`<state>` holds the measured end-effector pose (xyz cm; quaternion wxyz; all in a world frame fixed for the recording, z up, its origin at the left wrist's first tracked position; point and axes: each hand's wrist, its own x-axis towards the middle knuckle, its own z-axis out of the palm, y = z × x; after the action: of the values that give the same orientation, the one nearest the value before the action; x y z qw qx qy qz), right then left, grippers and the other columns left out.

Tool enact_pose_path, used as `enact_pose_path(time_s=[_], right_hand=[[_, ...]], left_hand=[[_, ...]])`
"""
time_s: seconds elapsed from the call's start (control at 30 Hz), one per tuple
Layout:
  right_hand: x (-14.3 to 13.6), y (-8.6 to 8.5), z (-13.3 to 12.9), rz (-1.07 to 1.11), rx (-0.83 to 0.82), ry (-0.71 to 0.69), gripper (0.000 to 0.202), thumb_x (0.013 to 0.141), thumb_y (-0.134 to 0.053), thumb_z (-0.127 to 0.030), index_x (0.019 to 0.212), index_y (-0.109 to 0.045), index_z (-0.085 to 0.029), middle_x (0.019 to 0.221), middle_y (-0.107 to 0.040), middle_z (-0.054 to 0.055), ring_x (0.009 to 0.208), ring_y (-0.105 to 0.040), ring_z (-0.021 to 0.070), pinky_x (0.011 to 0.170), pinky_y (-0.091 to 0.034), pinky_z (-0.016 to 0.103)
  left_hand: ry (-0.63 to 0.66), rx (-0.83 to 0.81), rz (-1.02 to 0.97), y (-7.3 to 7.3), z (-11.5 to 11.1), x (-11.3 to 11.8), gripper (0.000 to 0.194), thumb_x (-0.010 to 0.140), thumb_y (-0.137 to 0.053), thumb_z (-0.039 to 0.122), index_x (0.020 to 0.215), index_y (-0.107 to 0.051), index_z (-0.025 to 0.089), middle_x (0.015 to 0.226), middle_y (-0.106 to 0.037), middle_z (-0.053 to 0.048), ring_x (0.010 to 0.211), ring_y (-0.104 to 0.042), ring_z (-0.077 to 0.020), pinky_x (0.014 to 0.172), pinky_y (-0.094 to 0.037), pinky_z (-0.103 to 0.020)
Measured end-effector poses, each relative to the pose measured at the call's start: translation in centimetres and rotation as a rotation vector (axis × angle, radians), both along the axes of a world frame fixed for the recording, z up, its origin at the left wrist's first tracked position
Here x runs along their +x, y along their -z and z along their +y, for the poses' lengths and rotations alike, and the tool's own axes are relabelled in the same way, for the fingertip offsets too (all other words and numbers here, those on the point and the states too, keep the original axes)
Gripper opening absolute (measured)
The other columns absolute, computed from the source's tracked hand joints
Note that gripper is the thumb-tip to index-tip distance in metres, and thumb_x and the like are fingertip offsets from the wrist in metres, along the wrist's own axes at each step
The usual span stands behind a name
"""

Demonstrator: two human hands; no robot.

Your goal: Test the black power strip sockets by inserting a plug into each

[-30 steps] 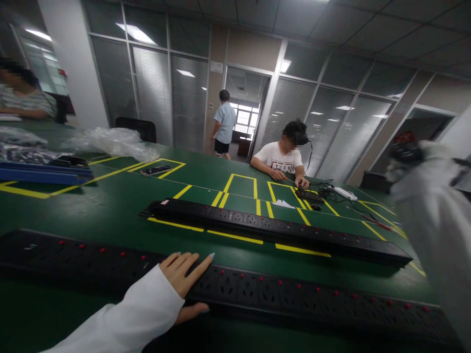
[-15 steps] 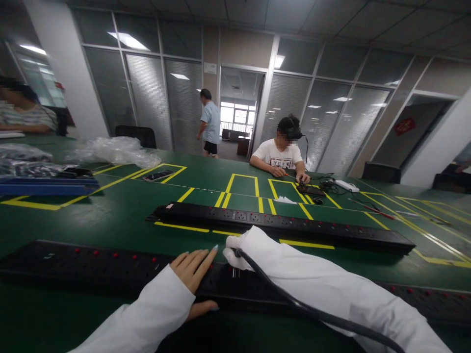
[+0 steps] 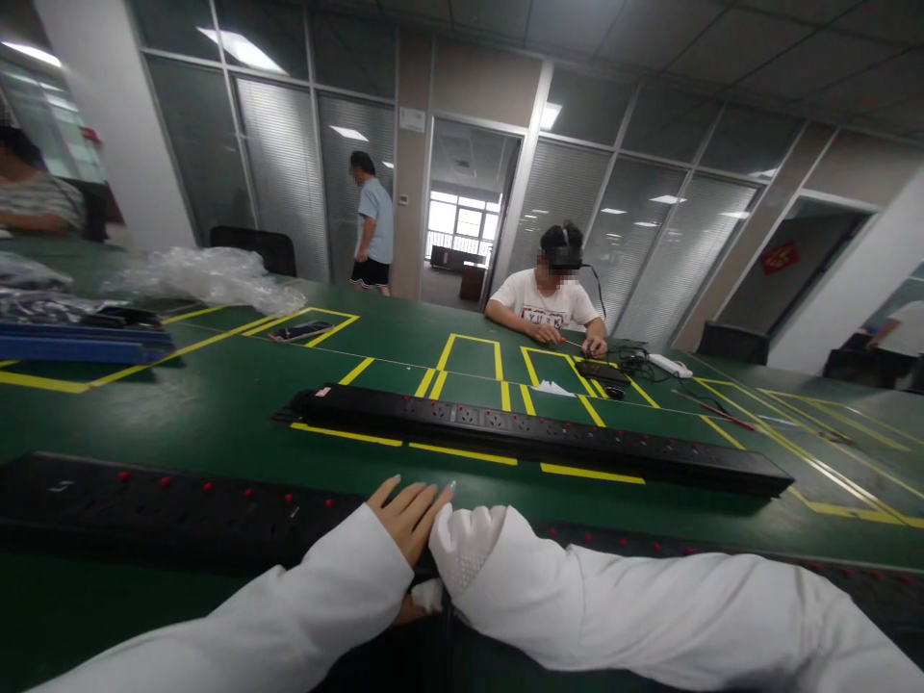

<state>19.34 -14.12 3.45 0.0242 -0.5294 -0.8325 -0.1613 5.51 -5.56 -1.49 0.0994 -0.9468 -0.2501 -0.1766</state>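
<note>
A long black power strip (image 3: 217, 500) with red switches lies across the near part of the green table. Bare and palm down, my left hand (image 3: 413, 520) rests on it near the middle, fingers stretched out. Touching its right side is my right hand (image 3: 462, 549) in a white dotted glove, fingers curled downward over the strip. Beneath the two hands a bit of black cable shows; the plug and the sockets there are hidden. A second black power strip (image 3: 549, 433) lies farther back, beyond both hands.
Yellow tape (image 3: 469, 339) marks the green table (image 3: 238, 414). Clear plastic wrap (image 3: 209, 277), blue parts (image 3: 79, 345) and a phone (image 3: 295, 330) are at the left. Across the table a seated person (image 3: 552, 298) works beside cables (image 3: 631, 361). Another person (image 3: 373, 221) stands behind.
My right hand has turned over and come down against my left hand, and the cable over my right forearm is out of sight there. The standing person has moved left.
</note>
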Motion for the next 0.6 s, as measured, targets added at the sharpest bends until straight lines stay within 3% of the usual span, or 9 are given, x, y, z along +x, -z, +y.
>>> enact_pose_path(time_s=[0.07, 0.13, 0.2, 0.3, 0.37, 0.5, 0.6], right_hand=[[0.1, -0.3, -0.3, -0.041, 0.003, 0.007, 0.044, 0.087, -0.046, -0.040, 0.116, -0.051, -0.007, 0.088, -0.064, 0.017, 0.072, -0.063, 0.0244, 0.055, -0.047, 0.033], [0.3, -0.8, -0.5, -0.097, 0.025, 0.015, 0.070, 0.081, -0.044, -0.059, 0.122, -0.045, -0.003, 0.085, -0.062, 0.016, 0.061, -0.060, 0.0257, 0.047, -0.046, 0.038], [0.5, -1.2, -0.5, -0.134, 0.064, 0.001, 0.082, 0.080, -0.036, -0.068, 0.127, -0.039, 0.000, 0.082, -0.061, 0.014, 0.053, -0.057, 0.0244, 0.040, -0.044, 0.039], [0.7, -1.3, -0.4, -0.148, 0.119, -0.035, 0.079, 0.084, -0.033, -0.062, 0.131, -0.032, 0.001, 0.083, -0.061, 0.012, 0.054, -0.056, 0.0215, 0.043, -0.044, 0.036], [0.8, -1.2, -0.2, -0.157, 0.112, -0.023, 0.082, 0.081, -0.036, -0.063, 0.133, -0.029, 0.000, 0.087, -0.061, 0.014, 0.057, -0.058, 0.0223, 0.045, -0.045, 0.037], [0.5, -1.3, 0.6, -0.100, -0.008, 0.121, 0.076, 0.068, -0.055, -0.064, 0.123, -0.042, -0.013, 0.083, -0.061, 0.006, 0.059, -0.060, 0.0251, 0.046, -0.047, 0.039], [-0.3, -1.8, 1.1, -0.089, -0.095, 0.177, 0.066, 0.070, -0.058, -0.056, 0.119, -0.046, -0.014, 0.081, -0.061, 0.005, 0.062, -0.062, 0.0265, 0.051, -0.049, 0.041]], left_hand=[[-0.048, 0.041, 0.049, -0.5, -0.2, 0.6, 0.044, 0.094, -0.027, 0.008, 0.131, -0.047, 0.020, 0.113, -0.064, -0.006, 0.092, -0.060, -0.0210, 0.080, -0.037, -0.039], [-0.053, 0.061, 0.127, -1.3, -0.5, 0.5, 0.044, 0.091, -0.035, 0.009, 0.132, -0.047, 0.021, 0.100, -0.067, -0.007, 0.079, -0.060, -0.0221, 0.066, -0.038, -0.035], [-0.001, 0.079, 0.177, -2.1, -0.6, 0.2, 0.044, 0.088, -0.045, 0.015, 0.131, -0.047, 0.021, 0.093, -0.066, -0.007, 0.077, -0.059, -0.0236, 0.063, -0.039, -0.033], [0.049, 0.157, 0.133, -2.3, -0.5, -0.2, 0.043, 0.087, -0.046, 0.016, 0.130, -0.048, 0.022, 0.094, -0.066, -0.007, 0.079, -0.059, -0.0225, 0.063, -0.039, -0.031], [-0.007, 0.179, 0.097, -1.7, -0.2, 0.1, 0.039, 0.089, -0.042, 0.011, 0.125, -0.053, 0.022, 0.092, -0.066, -0.008, 0.077, -0.059, -0.0216, 0.062, -0.037, -0.031], [-0.043, 0.212, 0.060, 0.0, 0.7, 0.7, 0.033, 0.090, -0.037, 0.006, 0.096, -0.067, 0.019, 0.089, -0.067, -0.006, 0.072, -0.058, -0.0188, 0.059, -0.035, -0.030], [-0.038, 0.229, 0.057, 0.6, 1.3, 0.2, 0.031, 0.089, -0.038, 0.006, 0.090, -0.067, 0.018, 0.085, -0.066, -0.005, 0.071, -0.057, -0.0182, 0.059, -0.034, -0.031]])
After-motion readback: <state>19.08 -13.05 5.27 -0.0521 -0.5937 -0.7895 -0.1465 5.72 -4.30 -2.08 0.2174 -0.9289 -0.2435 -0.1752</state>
